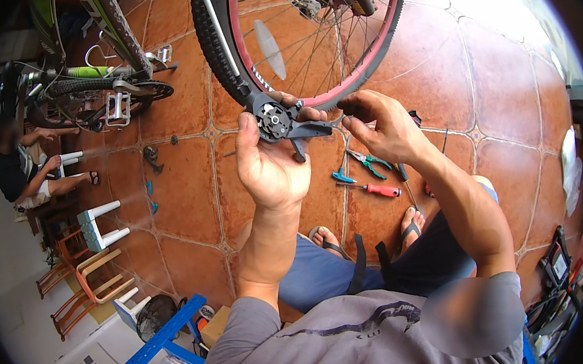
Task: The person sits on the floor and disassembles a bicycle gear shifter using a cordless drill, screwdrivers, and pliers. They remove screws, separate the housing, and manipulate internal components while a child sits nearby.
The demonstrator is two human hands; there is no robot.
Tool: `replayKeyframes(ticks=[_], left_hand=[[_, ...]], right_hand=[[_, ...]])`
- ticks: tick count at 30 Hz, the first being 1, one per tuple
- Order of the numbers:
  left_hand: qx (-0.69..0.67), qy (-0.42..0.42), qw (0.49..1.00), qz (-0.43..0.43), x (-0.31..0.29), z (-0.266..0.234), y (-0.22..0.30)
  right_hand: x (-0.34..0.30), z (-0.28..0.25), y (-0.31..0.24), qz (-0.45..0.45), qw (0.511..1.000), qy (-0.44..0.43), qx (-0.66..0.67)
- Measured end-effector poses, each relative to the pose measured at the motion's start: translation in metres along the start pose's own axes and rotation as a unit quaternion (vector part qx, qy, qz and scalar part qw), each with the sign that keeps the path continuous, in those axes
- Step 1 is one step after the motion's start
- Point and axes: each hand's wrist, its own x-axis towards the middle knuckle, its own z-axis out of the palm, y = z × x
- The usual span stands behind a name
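Note:
My left hand (273, 166) is palm up beneath a black bicycle gear shifter (275, 120), thumb on one side and fingers curled behind it. The shifter's round inner mechanism lies exposed, with two levers pointing toward my right. A grey-white tube (219, 30) runs down to the shifter beside the wheel. Just right of the levers is my right hand (386, 125), its thumb and fingers drawn together. Whatever may be between those fingertips is too small to make out. Directly beyond both hands stands a bicycle wheel (228, 36) with a black tyre and red rim.
On the tiled floor below my hands lie green-handled pliers (370, 163), a red-handled screwdriver (381, 190) and a blue-handled hex key (342, 176). A green bicycle (94, 73) stands at the left, near a seated person (26, 162). Stools (96, 228) and a blue frame (143, 347) are lower left.

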Motion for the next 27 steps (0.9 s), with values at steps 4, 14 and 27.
replayKeyframes(ticks=[4,14,27], left_hand=[[-0.005,0.009,1.000,0.002,-0.001,0.001,0.001],[0.021,0.044,0.999,0.002,0.001,0.006,-0.003],[0.170,0.102,0.980,0.036,0.007,-0.005,-0.014]], right_hand=[[0.001,-0.004,0.000,-0.003,1.000,0.007,-0.010],[0.003,0.001,-0.011,-0.129,0.984,0.113,0.055],[0.013,0.019,-0.042,-0.150,0.986,0.037,0.055]])
